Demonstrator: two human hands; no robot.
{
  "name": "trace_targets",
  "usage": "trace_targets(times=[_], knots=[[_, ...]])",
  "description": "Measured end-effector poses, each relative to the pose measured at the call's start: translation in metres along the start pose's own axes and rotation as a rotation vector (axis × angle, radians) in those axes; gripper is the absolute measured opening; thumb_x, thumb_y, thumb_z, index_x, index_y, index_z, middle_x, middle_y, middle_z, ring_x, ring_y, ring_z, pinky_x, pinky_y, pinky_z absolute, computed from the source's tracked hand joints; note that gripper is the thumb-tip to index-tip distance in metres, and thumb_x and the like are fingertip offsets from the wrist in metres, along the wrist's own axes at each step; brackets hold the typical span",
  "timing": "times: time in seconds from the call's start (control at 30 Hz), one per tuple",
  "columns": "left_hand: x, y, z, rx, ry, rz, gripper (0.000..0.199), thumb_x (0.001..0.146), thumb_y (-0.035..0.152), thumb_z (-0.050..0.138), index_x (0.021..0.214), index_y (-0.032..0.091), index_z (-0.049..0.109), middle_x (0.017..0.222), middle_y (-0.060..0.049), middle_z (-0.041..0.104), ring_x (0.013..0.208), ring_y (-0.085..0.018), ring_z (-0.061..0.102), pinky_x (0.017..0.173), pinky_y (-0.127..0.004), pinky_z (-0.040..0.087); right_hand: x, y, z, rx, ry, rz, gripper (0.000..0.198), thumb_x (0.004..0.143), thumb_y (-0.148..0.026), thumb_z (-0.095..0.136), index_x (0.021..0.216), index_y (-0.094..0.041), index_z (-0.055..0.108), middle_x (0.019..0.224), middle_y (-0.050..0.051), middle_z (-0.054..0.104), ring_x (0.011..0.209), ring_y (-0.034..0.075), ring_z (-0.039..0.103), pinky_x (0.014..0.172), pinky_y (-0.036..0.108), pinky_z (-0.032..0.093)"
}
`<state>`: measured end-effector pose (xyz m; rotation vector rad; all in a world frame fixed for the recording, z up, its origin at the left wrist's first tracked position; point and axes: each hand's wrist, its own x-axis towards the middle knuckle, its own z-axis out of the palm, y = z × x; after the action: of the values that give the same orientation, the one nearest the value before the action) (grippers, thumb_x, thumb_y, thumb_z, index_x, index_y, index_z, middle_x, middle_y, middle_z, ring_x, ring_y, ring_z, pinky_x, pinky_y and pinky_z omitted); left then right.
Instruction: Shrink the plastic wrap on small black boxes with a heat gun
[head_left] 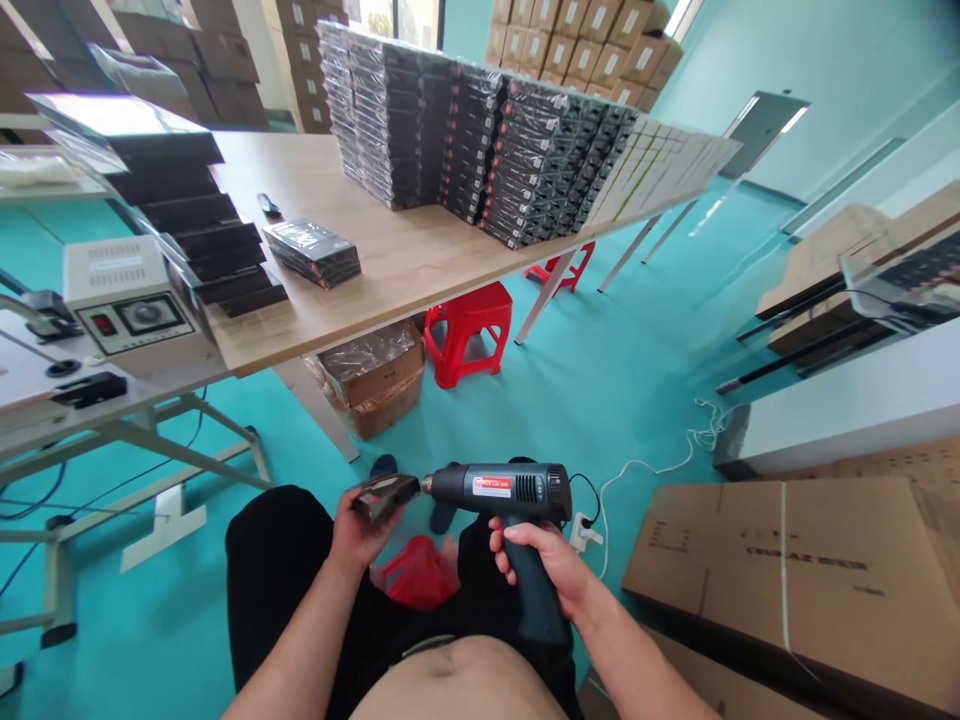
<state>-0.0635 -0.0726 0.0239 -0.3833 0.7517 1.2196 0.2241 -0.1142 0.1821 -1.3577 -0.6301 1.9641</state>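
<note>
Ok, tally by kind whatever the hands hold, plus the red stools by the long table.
Heat gun, in the right hand: 1
Dark package, in the left hand: 1
Red stools: 2
Total: 4

Plain black trousers (276, 575) are worn, loosely cut in the leg, and at the front of their top edge a narrow, curved greyish strip (424, 646) can be made out. Both forearms (309, 628), the left hand (361, 532) and the right hand (553, 562) are seen bare, as is the rounded belly (457, 682). Dark blue footwear (442, 516) is worn, though its exact kind is shown too small to be told.
</note>
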Motion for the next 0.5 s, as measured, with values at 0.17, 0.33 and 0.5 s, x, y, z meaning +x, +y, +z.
trace_targets(times=[0.17,0.33,0.5], knots=[[0.007,-0.006,-0.002,0.123,0.025,0.167,0.041,0.056,0.009,0.047,0.094,0.013,0.063,0.083,-0.01,0.07,0.076,-0.027,0.069,0.073,-0.042,0.057,-0.01,0.001,-0.015,0.005,0.031,0.022,0.028,0.074,-0.028,0.063,0.098,-0.013,0.067,0.082,0.006,0.067,0.064,0.013,0.061,0.053,0.023,0.047],[0.018,-0.008,-0.006,0.197,0.194,0.191,0.033,0.049,0.008,0.045,0.079,0.015,0.059,0.066,-0.005,0.064,0.059,-0.022,0.064,0.06,-0.036,0.056,-0.018,0.011,-0.026,-0.047,-0.029,0.023,0.028,0.077,-0.027,0.06,0.101,-0.012,0.066,0.083,0.007,0.067,0.064,0.014,0.062,0.052,0.023,0.047],[0.019,-0.008,-0.005,0.192,0.247,0.265,0.027,0.047,0.008,0.045,0.071,0.016,0.053,0.059,-0.003,0.059,0.051,-0.019,0.06,0.05,-0.03,0.052,-0.02,0.02,-0.03,-0.096,-0.062,0.039,0.029,0.077,-0.027,0.06,0.101,-0.011,0.067,0.083,0.008,0.068,0.062,0.014,0.062,0.051,0.023,0.047]])
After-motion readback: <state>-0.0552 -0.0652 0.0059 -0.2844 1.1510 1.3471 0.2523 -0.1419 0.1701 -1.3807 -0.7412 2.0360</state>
